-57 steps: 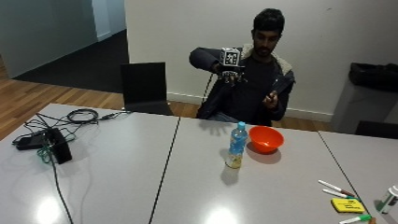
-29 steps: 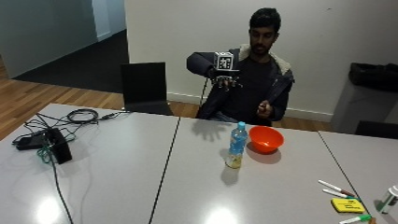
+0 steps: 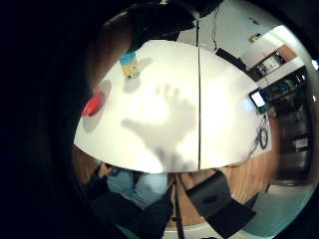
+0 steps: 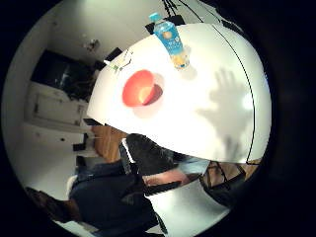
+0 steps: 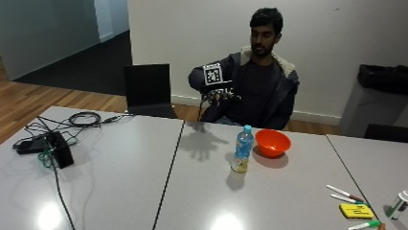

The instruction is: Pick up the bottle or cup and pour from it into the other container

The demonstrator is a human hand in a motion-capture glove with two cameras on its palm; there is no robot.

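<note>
Since the bottle (image 5: pixel 242 149) stands upright on the table (image 5: pixel 127 182) with its blue cap on, just beside the orange bowl (image 5: pixel 273 143), I judge the pour has not begun; the pair sit close, which should keep the tipping short. My gloved right hand (image 5: pixel 217 95) hangs above the table, well apart from both, palm down, fingers spread and holding nothing, its splayed shadow falling on the tabletop. Markers (image 5: pixel 344 194) lie by the far corner, cables (image 5: pixel 76 120) at the other end.
</note>
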